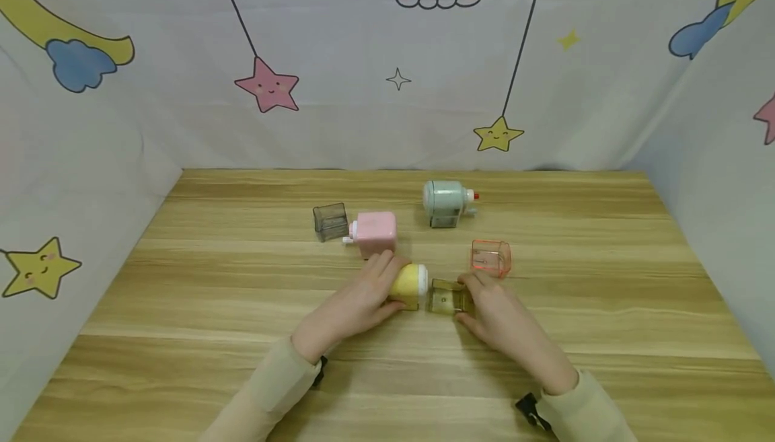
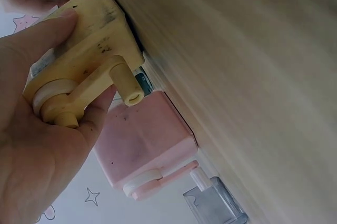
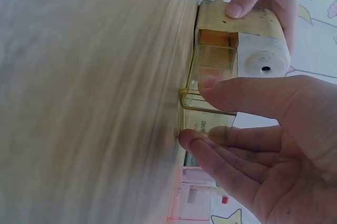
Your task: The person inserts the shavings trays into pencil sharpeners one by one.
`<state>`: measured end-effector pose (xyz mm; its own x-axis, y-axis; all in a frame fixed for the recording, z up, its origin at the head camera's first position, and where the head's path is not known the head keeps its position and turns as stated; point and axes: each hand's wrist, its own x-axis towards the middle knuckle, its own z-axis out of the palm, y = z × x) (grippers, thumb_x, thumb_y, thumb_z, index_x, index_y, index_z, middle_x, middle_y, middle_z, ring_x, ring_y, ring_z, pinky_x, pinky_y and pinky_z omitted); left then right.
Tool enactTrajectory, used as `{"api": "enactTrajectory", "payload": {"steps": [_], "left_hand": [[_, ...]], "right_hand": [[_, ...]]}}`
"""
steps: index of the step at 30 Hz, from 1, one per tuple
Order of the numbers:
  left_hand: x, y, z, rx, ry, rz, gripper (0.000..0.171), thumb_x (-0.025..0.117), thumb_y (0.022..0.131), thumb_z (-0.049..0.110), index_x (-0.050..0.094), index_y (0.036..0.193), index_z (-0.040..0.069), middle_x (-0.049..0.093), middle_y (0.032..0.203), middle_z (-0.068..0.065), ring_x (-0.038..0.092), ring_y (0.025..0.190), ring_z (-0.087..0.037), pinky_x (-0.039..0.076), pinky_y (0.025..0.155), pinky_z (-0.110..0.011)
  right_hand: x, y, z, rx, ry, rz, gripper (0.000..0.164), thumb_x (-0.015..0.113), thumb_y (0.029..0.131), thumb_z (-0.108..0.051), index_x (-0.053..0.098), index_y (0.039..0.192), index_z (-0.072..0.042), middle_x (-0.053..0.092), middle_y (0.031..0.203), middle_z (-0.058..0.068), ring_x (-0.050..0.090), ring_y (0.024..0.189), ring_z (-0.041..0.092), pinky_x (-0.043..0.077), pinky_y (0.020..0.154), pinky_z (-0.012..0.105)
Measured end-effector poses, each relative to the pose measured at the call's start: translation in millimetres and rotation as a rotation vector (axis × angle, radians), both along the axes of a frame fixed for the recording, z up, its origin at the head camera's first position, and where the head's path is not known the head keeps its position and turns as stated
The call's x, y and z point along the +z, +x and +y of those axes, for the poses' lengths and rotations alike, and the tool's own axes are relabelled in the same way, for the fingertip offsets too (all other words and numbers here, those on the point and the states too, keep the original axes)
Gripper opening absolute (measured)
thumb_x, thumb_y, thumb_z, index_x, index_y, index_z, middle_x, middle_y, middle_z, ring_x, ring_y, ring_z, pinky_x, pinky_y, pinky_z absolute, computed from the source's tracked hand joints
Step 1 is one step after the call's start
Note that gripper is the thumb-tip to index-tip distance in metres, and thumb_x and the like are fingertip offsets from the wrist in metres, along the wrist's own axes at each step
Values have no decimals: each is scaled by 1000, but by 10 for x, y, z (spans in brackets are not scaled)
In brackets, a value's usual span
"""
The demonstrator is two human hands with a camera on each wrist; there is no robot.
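A yellow crank pencil sharpener (image 1: 408, 282) with a white front stands on the table, gripped by my left hand (image 1: 357, 299). In the left wrist view its crank handle (image 2: 126, 84) faces the palm, and the thumb lies along its side. My right hand (image 1: 502, 317) pinches a clear yellow shavings drawer (image 1: 444, 299) between thumb and fingers. The drawer lies low by the table, lined up with the sharpener's lower front. From the right wrist, the drawer's far end overlaps the slot (image 3: 218, 38) under the white front with its pencil hole (image 3: 266, 69).
Just behind the left hand stands a pink crank sharpener (image 1: 377, 227), with a grey clear drawer (image 1: 330, 221) to its left. A pale green sharpener (image 1: 445, 201) stands farther back. Near the right hand lies a red-edged clear drawer (image 1: 492, 258). Printed cloth walls (image 1: 387, 139) enclose the wooden table (image 1: 242, 260).
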<state>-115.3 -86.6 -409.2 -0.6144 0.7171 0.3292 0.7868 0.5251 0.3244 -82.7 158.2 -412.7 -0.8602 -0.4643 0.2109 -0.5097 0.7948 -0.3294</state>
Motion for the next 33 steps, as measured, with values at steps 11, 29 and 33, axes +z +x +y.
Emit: {"api": "enactTrajectory", "payload": {"steps": [11,29,33], "left_hand": [[7,-2,77,-5,-22,-14,62,73,73,23,40,121,3,47,108,-9,41,94,-17,46,82,-34],[0,-1,175,-29,-24,-10,61,73,74,23,40,121,3,48,108,-8,41,94,-17,46,81,-34],[0,-2,190,-34,-32,-2,62,72,74,23,39,122,3,47,108,-9,41,95,-17,46,83,-34]], "right_hand": [[16,-2,1,4,-14,-9,54,78,66,-19,55,107,6,62,98,18,58,85,25,54,71,43],[7,3,-5,-2,-13,-21,54,78,66,-19,54,108,6,62,99,18,57,84,25,54,70,42],[10,4,-3,2,-14,-19,54,78,66,-19,54,107,6,62,98,18,57,83,24,54,69,41]]}}
